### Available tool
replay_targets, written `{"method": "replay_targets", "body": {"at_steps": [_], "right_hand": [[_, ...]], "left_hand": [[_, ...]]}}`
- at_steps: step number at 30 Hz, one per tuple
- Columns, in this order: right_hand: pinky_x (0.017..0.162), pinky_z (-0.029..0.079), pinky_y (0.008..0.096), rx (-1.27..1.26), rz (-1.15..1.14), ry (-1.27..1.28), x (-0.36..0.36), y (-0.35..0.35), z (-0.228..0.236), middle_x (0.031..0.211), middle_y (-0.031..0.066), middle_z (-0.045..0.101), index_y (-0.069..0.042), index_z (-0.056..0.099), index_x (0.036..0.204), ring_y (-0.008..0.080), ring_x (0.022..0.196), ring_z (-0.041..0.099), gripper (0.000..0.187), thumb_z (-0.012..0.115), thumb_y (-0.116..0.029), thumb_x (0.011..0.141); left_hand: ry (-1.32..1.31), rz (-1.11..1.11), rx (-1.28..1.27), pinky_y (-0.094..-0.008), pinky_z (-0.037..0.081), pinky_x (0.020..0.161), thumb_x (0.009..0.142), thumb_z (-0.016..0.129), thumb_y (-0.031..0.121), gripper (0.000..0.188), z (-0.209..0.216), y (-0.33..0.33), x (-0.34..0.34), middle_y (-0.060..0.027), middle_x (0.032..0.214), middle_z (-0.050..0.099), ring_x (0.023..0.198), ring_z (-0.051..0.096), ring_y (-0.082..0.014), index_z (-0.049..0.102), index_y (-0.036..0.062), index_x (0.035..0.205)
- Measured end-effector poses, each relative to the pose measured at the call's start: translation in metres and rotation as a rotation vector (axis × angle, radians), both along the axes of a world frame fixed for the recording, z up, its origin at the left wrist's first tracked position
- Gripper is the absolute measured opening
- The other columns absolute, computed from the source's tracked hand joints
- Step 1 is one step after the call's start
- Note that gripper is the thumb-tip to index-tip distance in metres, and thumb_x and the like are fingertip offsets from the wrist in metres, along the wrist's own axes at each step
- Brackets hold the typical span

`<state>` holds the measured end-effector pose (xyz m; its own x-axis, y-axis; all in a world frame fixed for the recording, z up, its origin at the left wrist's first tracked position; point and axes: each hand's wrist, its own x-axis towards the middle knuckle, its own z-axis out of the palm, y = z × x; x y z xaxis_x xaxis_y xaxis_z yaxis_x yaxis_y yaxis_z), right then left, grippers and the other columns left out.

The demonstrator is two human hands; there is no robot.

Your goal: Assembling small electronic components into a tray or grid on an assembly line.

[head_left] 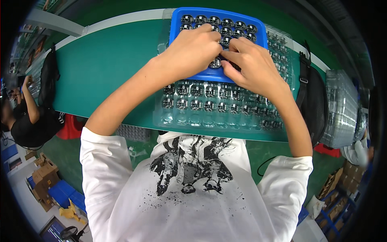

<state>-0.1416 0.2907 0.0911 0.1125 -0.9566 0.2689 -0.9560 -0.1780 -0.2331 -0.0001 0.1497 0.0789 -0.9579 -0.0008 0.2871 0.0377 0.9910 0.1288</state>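
Green tabletop (109, 68) spanned the upper frame. At upper centre, my left hand (199, 48) and right hand (250, 60) curled over a blue tray (176, 25) of round circuit boards (227, 31); I couldn't tell if either gripped one.

black bag (316, 103) right; cardboard boxes (45, 176) lower left

"What's at the top centre of the frame?"

"A blue tray (176, 24) with rows of small round circuit boards (227, 22). The left hand (197, 47) and right hand (257, 66) meet over it, fingertips close together. I can't tell what either grip holds."

"And just below it?"

"Clear plastic trays (195, 120) with similar boards, on the green worktop (109, 60)."

"Right side?"

"A black bag (316, 103), beside stacked clear trays (342, 111)."
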Motion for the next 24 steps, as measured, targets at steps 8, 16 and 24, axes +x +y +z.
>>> {"method": "replay_targets", "body": {"at_steps": [8,16,24], "right_hand": [[0.057,0.045,0.0323,0.213,-0.069,-0.308,-0.024,0.097,0.06,0.073,0.0099,0.058,0.0,0.066,0.086,0.0228,0.066,0.058,0.014,0.07,-0.005,0.074],[0.056,0.047,0.0378,0.485,-0.29,-0.102,0.013,0.171,0.019,0.072,0.0105,0.059,-0.002,0.067,0.09,0.0289,0.061,0.059,0.022,0.075,-0.008,0.071],[0.052,0.044,0.0347,0.198,-0.238,-0.244,0.004,0.134,0.049,0.068,0.0097,0.055,0.001,0.068,0.079,0.0245,0.059,0.056,0.01,0.072,0.002,0.071]], "left_hand": [[-0.031,0.043,0.154,-0.0393,0.049,0.074,0.078,0.066,0.016,0.015,0.013,-0.008,0.004,-0.0106,0.083,0.058,0.086,0.058,-0.0265,0.064,0.0019,0.084],[0.192,0.139,0.459,-0.025,0.042,0.058,0.088,0.061,0.009,0.011,0.023,-0.022,0.011,-0.0041,0.075,0.059,0.062,0.052,-0.01,0.063,-0.0008,0.093],[0.531,0.561,0.555,-0.0248,0.041,0.056,0.091,0.057,0.015,0.018,-0.053,-0.139,0.047,-0.0013,0.067,0.058,0.062,0.051,-0.0081,0.068,0.0009,0.095]]}}
